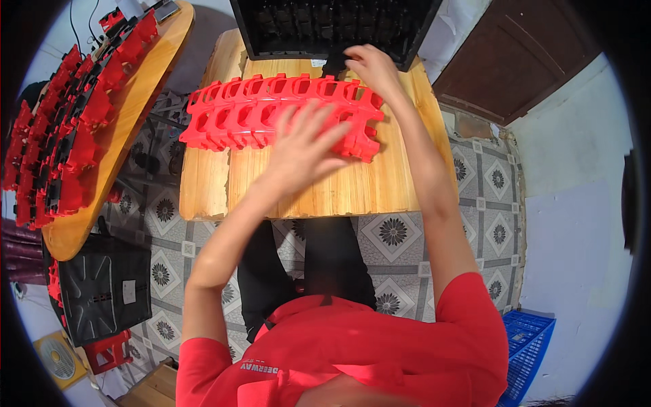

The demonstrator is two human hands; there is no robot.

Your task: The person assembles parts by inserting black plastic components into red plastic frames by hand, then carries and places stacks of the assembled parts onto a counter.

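Two rows of red plastic frame-like parts (230, 119) lie side by side across the wooden table in front of me. My left hand (302, 149) is over the right half of the near row, fingers spread and slightly blurred; whether it touches the parts I cannot tell. Beyond the far row, my right hand (373, 68) has its fingers bent around the edge of a small black part (335, 62). That piece is just in front of the black crate (291, 51), and its shape is hard to make out. Inside the crate are several dark parts in rows.
A curved wooden side table (156, 85) at the left carries several rows of red parts fitted with black pieces (95, 108). Below it stands a black box (105, 298) near a red stool (108, 351). A blue plastic crate (529, 346) is on the floor at the right.
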